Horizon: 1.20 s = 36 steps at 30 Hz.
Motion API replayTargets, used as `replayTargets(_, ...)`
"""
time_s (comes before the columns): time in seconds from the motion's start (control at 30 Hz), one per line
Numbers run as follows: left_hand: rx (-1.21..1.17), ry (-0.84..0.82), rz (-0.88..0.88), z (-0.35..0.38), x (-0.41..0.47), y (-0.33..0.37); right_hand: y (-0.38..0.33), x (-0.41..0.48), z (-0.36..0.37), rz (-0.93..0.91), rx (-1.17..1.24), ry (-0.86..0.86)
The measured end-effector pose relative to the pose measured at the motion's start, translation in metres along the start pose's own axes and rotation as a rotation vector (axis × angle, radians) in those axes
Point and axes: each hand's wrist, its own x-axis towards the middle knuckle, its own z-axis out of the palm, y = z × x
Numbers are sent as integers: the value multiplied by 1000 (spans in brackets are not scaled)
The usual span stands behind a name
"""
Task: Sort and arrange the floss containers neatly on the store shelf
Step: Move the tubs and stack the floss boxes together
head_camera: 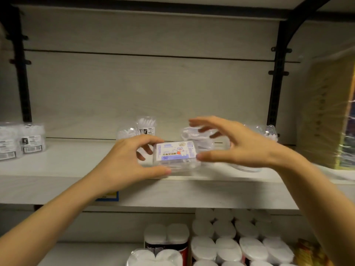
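Note:
A clear rectangular floss box (pixel 175 154) with a white and purple label marked 50 sits near the front of the white shelf (pixel 67 166). My left hand (pixel 132 160) grips its left end, thumb at the front, fingers curled behind. My right hand (pixel 230 144) hovers at its right end with fingers spread, its thumb tip touching the box's right edge. More clear floss containers stand behind: one group (pixel 140 127) at centre back, another (pixel 194 135) partly hidden by my right hand, one (pixel 270 132) at back right, and two (pixel 21 141) at far left.
A tall yellowish wrapped package (pixel 330 112) stands on the shelf's right end. Black shelf brackets (pixel 276 73) run up the back panel. On the lower shelf are packs of white rolls (pixel 226 240). A blue and yellow price tag (pixel 109 196) sits on the shelf edge.

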Motion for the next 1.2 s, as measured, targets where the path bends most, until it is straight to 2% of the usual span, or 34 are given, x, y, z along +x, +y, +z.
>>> replayTargets(0.23, -8, -181, -55, 30, 19, 11, 22, -18, 20, 157, 79, 51)
replayTargets(0.4, 44, -320, -60, 31, 23, 12, 33, -24, 19, 217, 133, 6)
replayTargets(0.63, 130, -385, -81, 28, 17, 19, 37, -32, 17, 236, 137, 11)
replayTargets(0.7, 103, -368, -101, 24, 24, 21, 37, -36, 18, 228, 135, 35)
replayTargets(0.8, 9, -214, -119, 16, 57, 20, 37, -40, 18, 217, 100, 66)
replayTargets(0.9, 159, -169, -81, 19, 112, 10, 38, -42, 20, 209, 71, 71)
replayTargets(0.97, 242, -275, -95, 28, 143, -1, 39, -44, 24, 205, 75, 80)
replayTargets(1.1, 369, -624, -174, 51, 173, -27, 40, -49, 27, 200, 59, 88)
replayTargets(1.2, 377, -753, -253, 65, 174, -42, 42, -50, 28, 192, 47, 88)
